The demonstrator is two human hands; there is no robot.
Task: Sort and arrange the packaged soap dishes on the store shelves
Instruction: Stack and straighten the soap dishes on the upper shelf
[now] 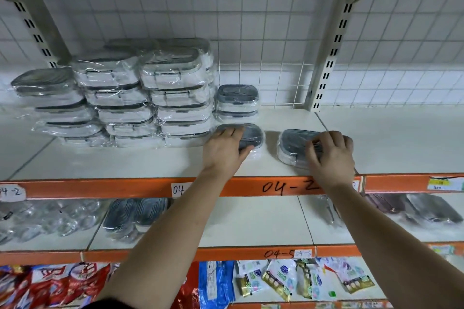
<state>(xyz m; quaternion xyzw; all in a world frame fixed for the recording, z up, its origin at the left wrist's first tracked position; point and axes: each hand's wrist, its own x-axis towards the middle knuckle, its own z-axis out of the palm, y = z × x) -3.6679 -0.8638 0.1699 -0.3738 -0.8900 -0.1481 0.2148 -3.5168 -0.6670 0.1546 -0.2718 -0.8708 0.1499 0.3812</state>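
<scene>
"Two grips are working at once, so what is the left grip doing?"

"It is lying palm-down over the first soap dish, a wrapped grey one on the upper shelf. Its fingers are spreading across the lid and its thumb is hooking the near edge, so it is grasping that dish."

"What is sitting to the left of that grip?"

"Tall stacks of wrapped soap dishes are standing just left of it. Whether the nearest stack is touching the first soap dish, I cannot tell. Just beyond the fingertips a short pile of two is sitting."

"And the right grip?"

"It is curling over the second soap dish, thumb pressing on the lid and fingers wrapping the far end. That dish is lying at an angle beneath it, near the orange front edge. Bare shelf is showing between the two grips, so the held dishes are lying apart."

"Anything below the grips?"

"Under the left forearm, more grey dishes are lying on the lower shelf, with clear packs further left."
</scene>
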